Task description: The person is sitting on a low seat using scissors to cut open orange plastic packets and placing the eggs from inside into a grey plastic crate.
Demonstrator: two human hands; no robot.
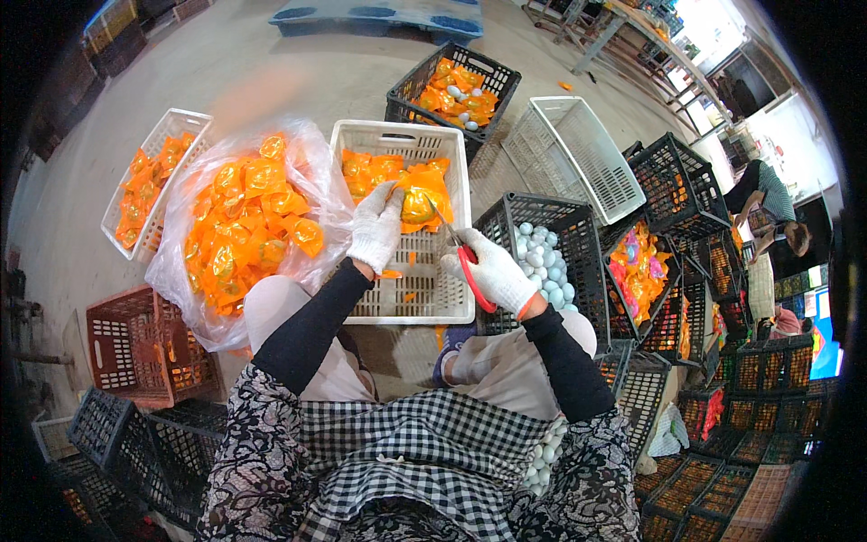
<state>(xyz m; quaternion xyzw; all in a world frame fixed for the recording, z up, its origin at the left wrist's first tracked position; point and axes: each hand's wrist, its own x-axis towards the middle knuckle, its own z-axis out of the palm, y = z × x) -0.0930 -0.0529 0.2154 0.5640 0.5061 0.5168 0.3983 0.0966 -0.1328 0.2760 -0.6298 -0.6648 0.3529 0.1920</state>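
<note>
My left hand (376, 227), in a white knit glove, grips the edge of an orange plastic packet (418, 206) with a rounded yellowish item inside. Red-handled scissors (469, 271) are in my gloved right hand (493, 267), their blades pointing at that packet's right side. Whether the blades touch the film I cannot tell. Both hands are over a white plastic crate (403, 318), which has more orange packets (372, 168) at its far end. Small orange scraps (410, 297) lie on its slatted floor.
Left of the crate, a clear plastic bag (173, 271) bulges with orange packets. A black crate (589, 284) of pale eggs (542, 261) stands at right. Beyond are a black crate (396, 101) of packets and eggs and a white crate (599, 162). Another person (769, 203) is at far right.
</note>
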